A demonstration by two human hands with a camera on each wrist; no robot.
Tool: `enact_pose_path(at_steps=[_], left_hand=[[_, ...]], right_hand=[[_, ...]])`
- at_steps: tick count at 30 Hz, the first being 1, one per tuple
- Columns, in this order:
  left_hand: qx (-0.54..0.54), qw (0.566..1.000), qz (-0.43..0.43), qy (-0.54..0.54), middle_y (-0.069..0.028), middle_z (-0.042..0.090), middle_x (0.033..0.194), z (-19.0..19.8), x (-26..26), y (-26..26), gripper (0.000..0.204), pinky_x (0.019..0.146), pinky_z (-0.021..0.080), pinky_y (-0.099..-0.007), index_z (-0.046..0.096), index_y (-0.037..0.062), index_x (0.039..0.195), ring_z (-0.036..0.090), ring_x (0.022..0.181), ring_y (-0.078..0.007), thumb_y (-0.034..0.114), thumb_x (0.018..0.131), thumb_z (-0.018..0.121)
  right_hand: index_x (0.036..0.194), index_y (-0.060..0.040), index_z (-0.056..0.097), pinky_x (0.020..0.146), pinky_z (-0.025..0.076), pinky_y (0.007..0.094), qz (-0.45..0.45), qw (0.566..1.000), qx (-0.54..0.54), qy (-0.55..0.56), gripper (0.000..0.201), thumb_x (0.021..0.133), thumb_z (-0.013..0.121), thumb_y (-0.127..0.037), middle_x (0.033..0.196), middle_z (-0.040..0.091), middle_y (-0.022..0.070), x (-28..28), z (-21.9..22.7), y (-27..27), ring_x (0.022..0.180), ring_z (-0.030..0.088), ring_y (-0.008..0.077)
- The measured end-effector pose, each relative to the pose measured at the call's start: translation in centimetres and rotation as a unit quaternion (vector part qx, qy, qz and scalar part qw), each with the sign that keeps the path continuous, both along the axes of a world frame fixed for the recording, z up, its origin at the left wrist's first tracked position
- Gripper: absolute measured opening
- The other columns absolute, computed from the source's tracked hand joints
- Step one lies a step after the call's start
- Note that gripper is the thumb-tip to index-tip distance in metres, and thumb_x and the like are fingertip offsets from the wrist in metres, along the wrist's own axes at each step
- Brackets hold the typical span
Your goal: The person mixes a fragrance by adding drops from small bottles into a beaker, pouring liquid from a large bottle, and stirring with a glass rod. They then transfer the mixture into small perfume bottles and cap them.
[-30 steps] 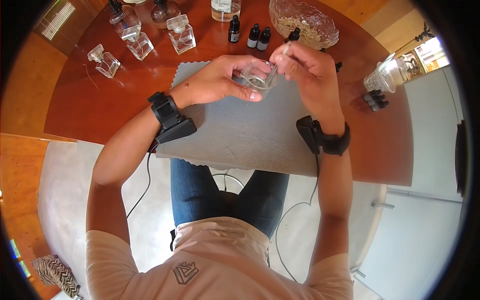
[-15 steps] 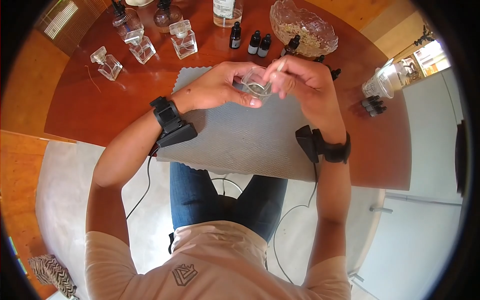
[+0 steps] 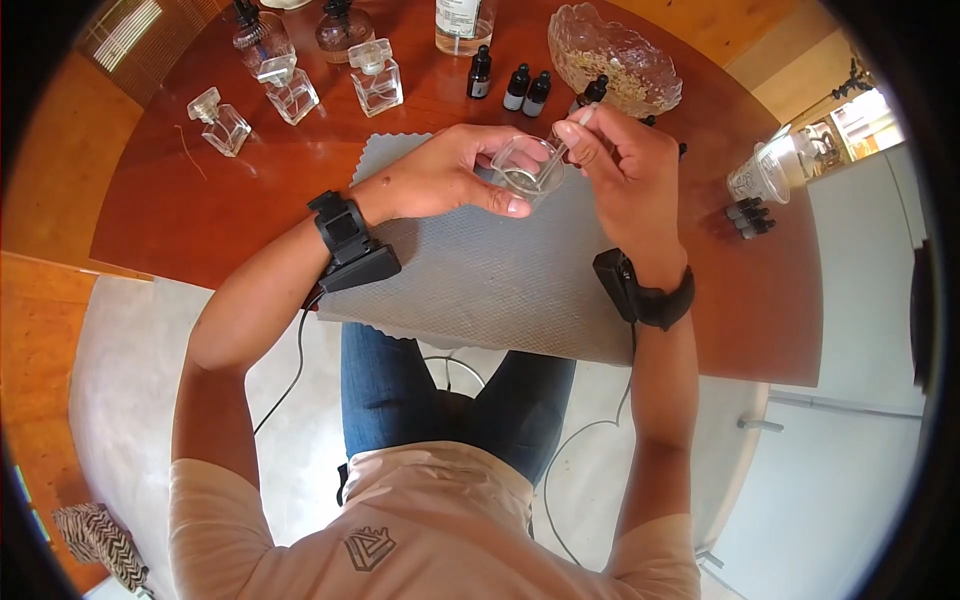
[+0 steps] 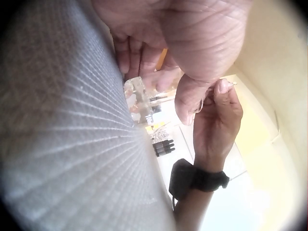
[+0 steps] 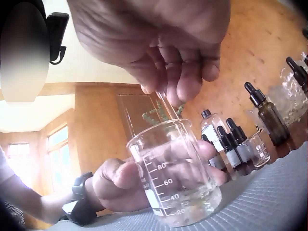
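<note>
A small glass beaker (image 5: pixel 175 173) with white graduation marks holds a little clear liquid at its bottom. My left hand (image 3: pixel 445 178) grips it from the side, thumb in front and fingers behind, over the grey mat (image 3: pixel 480 270). Between thumb and fingertips, my right hand (image 3: pixel 632 180) pinches a thin clear glass stirring rod (image 5: pixel 168 106). The rod slants down through the beaker's mouth. In the left wrist view, the left thumb (image 4: pixel 188 98) hides most of the beaker.
Three square glass perfume bottles (image 3: pixel 377 85) stand at the back left. Several black-capped dropper bottles (image 3: pixel 480 75) stand behind the hands, near a clear labelled bottle (image 3: pixel 464 28) and a glass bowl (image 3: pixel 625 65). A plastic cup (image 3: pixel 762 178) is at the right.
The right hand dipped toward the beaker, then drew back up and right, shifting the rod's angle inside. The left hand keeps its hold on the beaker. The head view has shifted slightly.
</note>
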State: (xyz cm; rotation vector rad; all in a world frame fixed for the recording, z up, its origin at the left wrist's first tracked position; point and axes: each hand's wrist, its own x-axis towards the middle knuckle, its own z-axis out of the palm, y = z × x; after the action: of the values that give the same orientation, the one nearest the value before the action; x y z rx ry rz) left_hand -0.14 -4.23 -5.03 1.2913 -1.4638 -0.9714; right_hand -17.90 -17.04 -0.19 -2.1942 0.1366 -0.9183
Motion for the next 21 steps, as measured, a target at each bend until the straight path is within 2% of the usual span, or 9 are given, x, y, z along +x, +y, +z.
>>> enact_pose_path(at_steps=[2,5,8,11,14,16,19,21], left_hand=[[0.007,1.0,-0.008,-0.01,-0.0059,0.065,0.124,0.0,0.1,-0.2,0.061,0.099,0.053,-0.0322,0.059,0.0067,0.137,0.059,0.117,-0.0158,0.019,0.083,0.085],[0.018,1.0,-0.006,-0.007,-0.007,0.066,0.122,0.3,0.1,0.2,0.061,0.098,0.052,-0.0324,0.059,0.0064,0.137,0.06,0.115,-0.0164,0.021,0.084,0.085],[-0.003,1.0,-0.005,0.019,-0.009,0.069,0.121,0.1,-0.2,0.0,0.061,0.097,0.048,-0.0332,0.061,0.0055,0.135,0.062,0.111,-0.018,0.025,0.083,0.086],[-0.003,1.0,-0.006,0.015,-0.009,0.068,0.121,0.1,0.0,0.0,0.061,0.098,0.048,-0.0334,0.061,0.0055,0.136,0.062,0.111,-0.018,0.024,0.083,0.086],[-0.009,1.0,0.003,0.003,-0.0072,0.068,0.122,-0.1,-0.1,0.1,0.061,0.098,0.049,-0.0327,0.06,0.0061,0.136,0.061,0.112,-0.0165,0.022,0.083,0.086],[0.001,1.0,0.0,-0.005,-0.0047,0.067,0.123,0.1,-0.1,0.0,0.063,0.098,0.051,-0.0312,0.058,0.007,0.138,0.06,0.115,-0.0143,0.017,0.083,0.086],[0.004,0.999,-0.008,0.031,-0.0074,0.068,0.12,0.1,0.0,0.2,0.06,0.096,0.049,-0.0337,0.061,0.0057,0.134,0.062,0.109,-0.0171,0.025,0.083,0.086],[0.005,1.0,-0.004,0.028,-0.0078,0.068,0.12,-0.1,0.1,0.1,0.06,0.097,0.049,-0.0338,0.061,0.0054,0.134,0.062,0.109,-0.0176,0.025,0.083,0.086]], right_hand=[[0.085,0.0014,0.066,0.054,0.042,0.0268,0.06,0.997,0.035,0.029,0.015,0.095,0.068,-0.01,0.066,0.06,0.0046,-0.3,0.4,0.2,0.059,0.05,0.0076],[0.086,0.0014,0.067,0.055,0.043,0.0272,0.1,0.988,0.109,0.042,0.013,0.094,0.068,-0.009,0.066,0.06,0.0052,-0.4,0.8,0.6,0.059,0.051,0.0079],[0.088,0.002,0.066,0.055,0.042,0.0269,0.024,0.999,0.017,0.031,0.011,0.094,0.067,-0.007,0.067,0.059,0.0058,-0.3,0.3,-0.4,0.059,0.051,0.0088],[0.088,0.0023,0.065,0.054,0.041,0.0277,0.112,0.988,0.086,0.066,0.01,0.093,0.066,-0.006,0.067,0.057,0.0065,-0.8,0.9,-0.1,0.059,0.05,0.0101],[0.088,0.0019,0.064,0.054,0.04,0.0288,-0.005,1.0,0.007,0.002,0.01,0.093,0.066,-0.006,0.066,0.055,0.0068,0.1,0.0,-0.1,0.059,0.047,0.0107],[0.087,0.0013,0.063,0.054,0.039,0.0291,0.04,0.998,0.029,0.023,0.011,0.093,0.066,-0.007,0.066,0.054,0.0069,-0.3,-0.1,-0.6,0.058,0.046,0.0118],[0.087,0.0008,0.062,0.054,0.038,0.0291,0.084,0.994,0.03,0.059,0.011,0.094,0.066,-0.008,0.066,0.053,0.0077,-0.3,0.4,-0.3,0.058,0.045,0.014],[0.088,0.0006,0.062,0.054,0.039,0.0293,0.09,0.994,0.006,0.066,0.011,0.094,0.066,-0.008,0.067,0.053,0.0087,-0.3,0.6,0.2,0.058,0.045,0.0156]])
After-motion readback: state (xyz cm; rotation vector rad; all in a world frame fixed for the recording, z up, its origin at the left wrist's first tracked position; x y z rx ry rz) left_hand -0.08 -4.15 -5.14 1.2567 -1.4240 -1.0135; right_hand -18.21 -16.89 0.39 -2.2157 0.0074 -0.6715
